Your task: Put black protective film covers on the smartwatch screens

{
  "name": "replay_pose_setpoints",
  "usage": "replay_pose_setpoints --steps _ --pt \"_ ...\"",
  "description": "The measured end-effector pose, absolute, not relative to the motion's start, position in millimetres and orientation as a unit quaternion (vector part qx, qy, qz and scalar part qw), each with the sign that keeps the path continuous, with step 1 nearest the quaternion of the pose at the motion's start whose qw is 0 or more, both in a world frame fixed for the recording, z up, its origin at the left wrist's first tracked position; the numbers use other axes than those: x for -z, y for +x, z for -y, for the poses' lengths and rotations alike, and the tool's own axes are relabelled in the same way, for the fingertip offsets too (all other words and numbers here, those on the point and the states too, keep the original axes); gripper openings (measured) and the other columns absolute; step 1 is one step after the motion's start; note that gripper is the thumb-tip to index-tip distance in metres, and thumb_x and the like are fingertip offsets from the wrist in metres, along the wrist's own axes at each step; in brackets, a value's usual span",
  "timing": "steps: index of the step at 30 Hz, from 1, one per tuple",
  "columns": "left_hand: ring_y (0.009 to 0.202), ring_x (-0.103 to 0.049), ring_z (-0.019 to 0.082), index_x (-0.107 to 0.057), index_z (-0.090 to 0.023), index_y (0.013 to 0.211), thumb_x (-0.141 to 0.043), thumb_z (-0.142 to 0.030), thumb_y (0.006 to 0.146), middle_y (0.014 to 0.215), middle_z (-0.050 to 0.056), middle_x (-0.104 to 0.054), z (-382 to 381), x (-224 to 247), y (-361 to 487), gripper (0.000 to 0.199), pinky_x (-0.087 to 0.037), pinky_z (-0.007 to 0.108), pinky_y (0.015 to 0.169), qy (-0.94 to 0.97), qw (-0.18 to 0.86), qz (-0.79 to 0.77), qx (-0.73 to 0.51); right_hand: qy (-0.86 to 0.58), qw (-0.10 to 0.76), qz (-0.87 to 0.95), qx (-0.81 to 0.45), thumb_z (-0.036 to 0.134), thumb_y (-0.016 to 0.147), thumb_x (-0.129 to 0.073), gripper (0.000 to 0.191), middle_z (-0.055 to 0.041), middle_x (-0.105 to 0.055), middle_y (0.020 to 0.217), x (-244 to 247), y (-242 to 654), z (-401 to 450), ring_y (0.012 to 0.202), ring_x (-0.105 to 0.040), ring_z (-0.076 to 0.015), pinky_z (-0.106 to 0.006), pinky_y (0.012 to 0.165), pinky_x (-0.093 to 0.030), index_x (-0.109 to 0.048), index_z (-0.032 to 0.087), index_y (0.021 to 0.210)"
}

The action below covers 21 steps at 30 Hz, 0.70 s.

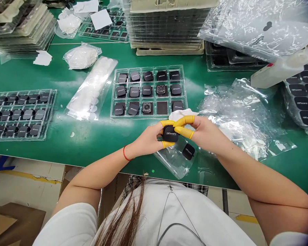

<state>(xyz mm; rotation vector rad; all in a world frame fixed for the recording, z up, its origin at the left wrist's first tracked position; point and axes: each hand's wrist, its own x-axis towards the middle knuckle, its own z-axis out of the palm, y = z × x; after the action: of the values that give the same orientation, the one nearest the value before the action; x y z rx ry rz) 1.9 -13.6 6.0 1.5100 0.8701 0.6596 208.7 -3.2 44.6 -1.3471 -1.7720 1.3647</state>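
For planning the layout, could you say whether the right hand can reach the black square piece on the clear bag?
Probably yes: nothing lies between the right hand and the black square piece, though that hand is pinching another black piece.

Square unit between left hand and right hand, just before a blister tray of like units. Second blister tray further left; sheet of round film discs between both trays. Loose unit on a plastic bag under the hands. Crumpled plastic film to the right; stacked trays behind, all on the workbench.
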Motion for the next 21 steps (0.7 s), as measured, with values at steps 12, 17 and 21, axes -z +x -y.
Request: replay_pose_setpoints --steps 12,17,21 --pt "0.098 -0.068 0.017 -0.052 -0.022 0.127 -0.072 -0.029 0.079 0.119 0.007 -0.067 13.7 -6.5 1.5 0.053 -0.056 0.033 0.089 0.652 0.597 -0.38 -0.274 -0.512 0.255 0.662 -0.485 0.035 0.083 -0.064 0.015 -0.0043 -0.074 0.093 -42.7 207.3 3.9 0.088 -0.067 -0.0228 -0.04 0.082 -0.052 -0.071 0.021 0.086" --pt "0.096 -0.068 0.017 -0.052 -0.022 0.126 -0.072 -0.028 0.079 0.117 0.007 -0.067 13.8 -6.2 1.6 0.052 -0.056 0.033 0.088 0.653 0.595 -0.381 -0.273 -0.504 0.263 0.657 -0.495 0.035 0.084 -0.065 0.015 -0.0042 -0.073 0.094 -40.4 207.6 3.5 0.089 -0.067 -0.0227 -0.04 0.084 -0.052 -0.072 0.022 0.087" --pt "0.096 -0.068 0.017 -0.052 -0.022 0.126 -0.072 -0.028 0.078 0.117 0.007 -0.067 14.1 -5.9 2.0 0.052 -0.056 0.033 0.088 0.652 0.594 -0.386 -0.272 -0.499 0.264 0.656 -0.501 0.035 0.083 -0.066 0.014 -0.0038 -0.073 0.093 -39.5 207.7 2.9 0.089 -0.066 -0.0223 -0.04 0.084 -0.052 -0.072 0.022 0.086"
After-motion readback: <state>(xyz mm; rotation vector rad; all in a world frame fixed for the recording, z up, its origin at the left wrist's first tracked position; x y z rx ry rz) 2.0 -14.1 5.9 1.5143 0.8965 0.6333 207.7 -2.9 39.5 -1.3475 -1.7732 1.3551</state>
